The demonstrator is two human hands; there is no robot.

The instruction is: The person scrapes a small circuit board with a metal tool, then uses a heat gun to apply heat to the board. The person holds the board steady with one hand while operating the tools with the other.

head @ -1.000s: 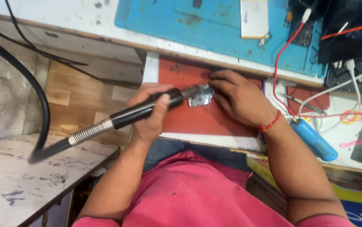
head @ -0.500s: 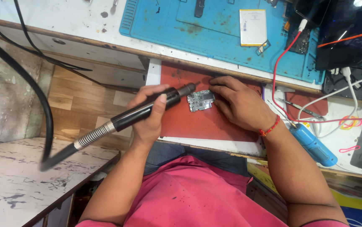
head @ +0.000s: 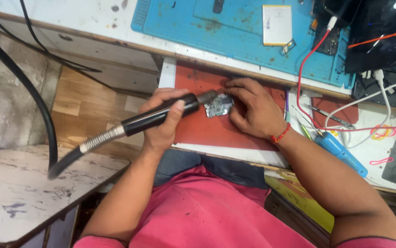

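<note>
Circuit board (head: 218, 106), small, silvery-blue, flat on red mat (head: 207, 131)

Electronics repair workshop: blue solder mat (head: 234, 27), circuit board (head: 218, 105)

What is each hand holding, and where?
Left hand grips the black tool around its handle. Right hand pins the circuit board at its right edge.

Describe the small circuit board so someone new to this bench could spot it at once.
Find the red mat at the bench's near edge, below the blue mat. The circuit board lies near its middle, between the two hands: the left hand points a black tool at it, and the right hand touches its right edge. It is the only small, silvery-grey piece there.
</note>
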